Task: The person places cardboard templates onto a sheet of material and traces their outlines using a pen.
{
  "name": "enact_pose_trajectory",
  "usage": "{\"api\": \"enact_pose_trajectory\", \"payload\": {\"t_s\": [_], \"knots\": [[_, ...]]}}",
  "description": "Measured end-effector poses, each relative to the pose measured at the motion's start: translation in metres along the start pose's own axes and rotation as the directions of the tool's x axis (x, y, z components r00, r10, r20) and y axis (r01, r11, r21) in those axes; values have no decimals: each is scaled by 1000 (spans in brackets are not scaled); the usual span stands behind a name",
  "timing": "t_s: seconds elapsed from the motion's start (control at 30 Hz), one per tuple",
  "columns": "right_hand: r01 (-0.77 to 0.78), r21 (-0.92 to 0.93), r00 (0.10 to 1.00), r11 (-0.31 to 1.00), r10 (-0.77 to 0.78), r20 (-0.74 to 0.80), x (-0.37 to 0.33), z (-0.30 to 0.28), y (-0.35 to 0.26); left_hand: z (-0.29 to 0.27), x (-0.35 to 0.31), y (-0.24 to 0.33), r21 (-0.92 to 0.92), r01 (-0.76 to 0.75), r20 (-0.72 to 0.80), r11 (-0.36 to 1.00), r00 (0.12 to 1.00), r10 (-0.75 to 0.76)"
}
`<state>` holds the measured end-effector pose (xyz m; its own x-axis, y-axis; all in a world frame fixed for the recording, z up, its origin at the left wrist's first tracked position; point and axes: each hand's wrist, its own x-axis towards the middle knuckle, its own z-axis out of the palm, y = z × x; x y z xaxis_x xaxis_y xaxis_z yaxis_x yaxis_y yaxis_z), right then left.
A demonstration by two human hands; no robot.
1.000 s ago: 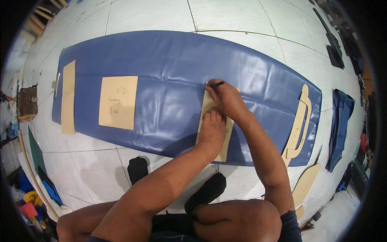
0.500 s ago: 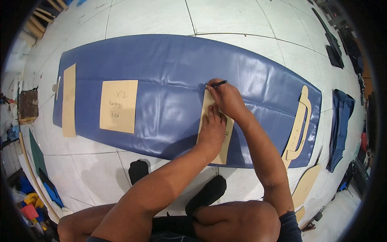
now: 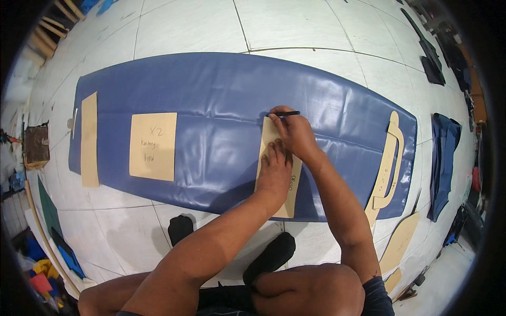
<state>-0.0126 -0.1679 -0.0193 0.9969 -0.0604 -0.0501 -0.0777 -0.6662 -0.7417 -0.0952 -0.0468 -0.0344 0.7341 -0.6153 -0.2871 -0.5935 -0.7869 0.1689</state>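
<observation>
A large sheet of shiny blue vinyl-like material (image 3: pixel 221 79) lies spread on the floor, creased along its middle. Across it rests a long tan card template (image 3: pixel 288 203), pressed down by my left hand (image 3: pixel 274 168), whose fingers lie flat and spread. Between the fingers of my right hand (image 3: pixel 294 131) is a black pen (image 3: pixel 287 113), held close to the template's far end. Its tip is hidden by my fingers. To the left lie a squarish card template (image 3: pixel 153 158) with handwriting and a narrow card strip (image 3: pixel 90 142).
At the sheet's right end lies a card template with a handle-shaped cutout (image 3: pixel 392 158). Another rounded card piece (image 3: pixel 400 242) is on the tiled floor (image 3: pixel 295 26). Folded dark blue material (image 3: pixel 443 163) lies farther right; a brown box (image 3: pixel 37 145) stands at left. My feet (image 3: pixel 271 255) are near the sheet's front edge.
The pen has tipped to lie more level, its back end lower, as my right hand turned slightly. My left hand stays flat on the template. The whole view has shifted a little.
</observation>
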Motion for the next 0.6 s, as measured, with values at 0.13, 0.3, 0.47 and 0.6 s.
{"api": "enact_pose_trajectory", "payload": {"t_s": [0.13,0.3,0.47,0.6], "knots": [[-11,4,999,1000,11,35,1,0,-1,6,1,-1,-117,7,-18,993,1000,-9],[42,-97,997,994,-48,-56,-14,-10,24,-5,2,4,9,-14,46,1000,999,14],[-151,99,977,983,164,-138,-30,-22,29,-17,0,3,3,-39,46,999,998,39],[-65,47,992,997,70,-105,-20,-14,26,-14,7,6,13,-4,77,1000,997,3]]}}
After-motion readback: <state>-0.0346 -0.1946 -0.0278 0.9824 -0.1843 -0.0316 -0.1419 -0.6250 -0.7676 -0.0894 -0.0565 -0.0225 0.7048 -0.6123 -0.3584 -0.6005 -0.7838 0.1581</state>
